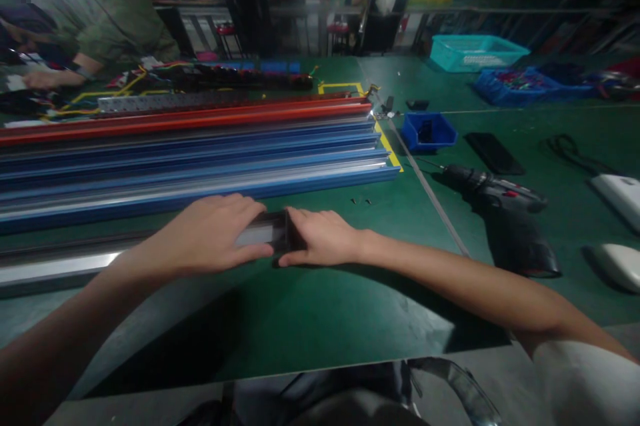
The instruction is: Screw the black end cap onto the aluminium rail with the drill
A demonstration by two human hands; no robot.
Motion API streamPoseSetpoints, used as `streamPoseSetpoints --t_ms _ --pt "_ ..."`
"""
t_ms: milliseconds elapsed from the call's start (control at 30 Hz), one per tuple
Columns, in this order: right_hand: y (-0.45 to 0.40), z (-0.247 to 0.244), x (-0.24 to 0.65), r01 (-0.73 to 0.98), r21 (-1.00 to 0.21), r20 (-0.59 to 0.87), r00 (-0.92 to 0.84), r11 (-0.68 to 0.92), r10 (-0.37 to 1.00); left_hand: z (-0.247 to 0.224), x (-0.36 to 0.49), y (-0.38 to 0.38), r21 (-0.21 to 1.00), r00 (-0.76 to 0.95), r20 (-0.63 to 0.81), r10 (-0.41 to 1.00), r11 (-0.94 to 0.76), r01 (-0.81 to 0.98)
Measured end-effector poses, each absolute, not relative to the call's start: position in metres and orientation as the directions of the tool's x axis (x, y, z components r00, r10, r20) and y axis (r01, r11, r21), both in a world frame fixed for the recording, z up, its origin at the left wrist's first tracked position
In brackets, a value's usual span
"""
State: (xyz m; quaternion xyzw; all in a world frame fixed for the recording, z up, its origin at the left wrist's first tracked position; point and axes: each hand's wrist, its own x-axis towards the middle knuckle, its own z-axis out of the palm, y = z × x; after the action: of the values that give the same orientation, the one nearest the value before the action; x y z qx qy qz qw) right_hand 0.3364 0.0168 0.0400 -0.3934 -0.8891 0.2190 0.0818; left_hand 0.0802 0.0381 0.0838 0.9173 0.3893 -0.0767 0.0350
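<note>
The light is dim, and the green table (pixel 300 326) carries a broad dark shadow at 8 o'clock. A metal bar (pixel 60 269) throws white glare between 8 and 9 o'clock. The drill (pixel 515 193), at 3 o'clock, has its shadow left of the handle. Pixelated blocks at 10 o'clock are brightest; the 2 o'clock corner is nearly black. Chairs (pixel 245 13) from 11 to 1 o'clock are smeared, while the right hand (pixel 327 237) at 6 o'clock is only mildly soft. A pale sleeve (pixel 585 379), 4 o'clock, looks blurred and stretched.
</note>
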Motion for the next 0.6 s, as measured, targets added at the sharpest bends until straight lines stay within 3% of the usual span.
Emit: streamPoseSetpoints --t_ms 167,333,433,500,533,600 --pt "0.003 0.060 0.354 0.681 -0.416 -0.053 -0.680 0.603 0.731 0.108 0.130 0.049 -0.073 0.778 0.004 0.628 -0.776 0.627" --pt "-0.031 0.091 0.427 0.841 -0.114 -0.060 -0.537 0.529 0.841 0.116 0.205 0.068 -0.119 0.898 0.003 0.441 -0.891 0.438" --pt "-0.051 0.102 0.500 0.977 0.142 0.029 -0.167 0.161 0.986 0.106 0.246 0.084 -0.083 0.942 -0.071 0.327 -0.943 0.321" --pt "-0.064 0.101 0.553 0.946 0.281 0.081 0.144 -0.161 0.986 0.095 0.267 0.095 -0.043 0.957 -0.087 0.276 -0.961 0.273" --pt "-0.071 0.098 0.578 0.891 0.309 0.113 0.314 -0.334 0.943 0.089 0.274 0.100 -0.029 0.961 -0.090 0.260 -0.966 0.258" --pt "-0.083 0.088 0.619 0.783 0.232 0.101 0.571 -0.577 0.815 0.078 0.284 0.108 -0.006 0.969 -0.086 0.233 -0.972 0.233"
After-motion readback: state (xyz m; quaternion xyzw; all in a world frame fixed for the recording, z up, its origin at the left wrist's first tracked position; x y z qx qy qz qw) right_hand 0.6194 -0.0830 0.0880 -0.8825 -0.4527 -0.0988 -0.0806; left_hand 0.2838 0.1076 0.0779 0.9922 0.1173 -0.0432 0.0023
